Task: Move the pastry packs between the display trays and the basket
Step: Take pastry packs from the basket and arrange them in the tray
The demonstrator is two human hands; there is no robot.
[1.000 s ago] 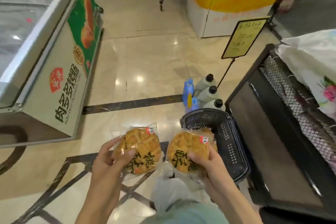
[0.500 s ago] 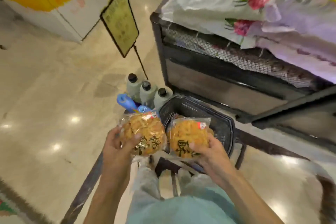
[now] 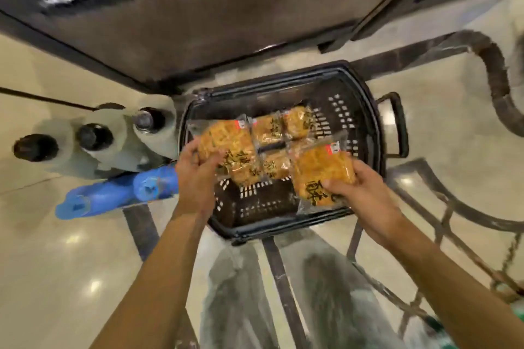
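Floor (image 3: 56,249) is polished stone-look tile, super glossy with light spots bouncing off it. Basket (image 3: 354,122) at 12 o'clock looks like matt black perforated plastic. The pastry packs (image 3: 226,144) are in clear crinkly film, shiny. At 9 o'clock, pale plastic jugs (image 3: 113,147) with black caps, plus smooth blue plastic bottles (image 3: 113,195).

display stand (image 3: 198,8) blurred, cropped, basket (image 3: 365,122) floor partly covered

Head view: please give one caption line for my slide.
Each hand, left hand and right hand, holds a pastry pack over the black basket with more packs inside.
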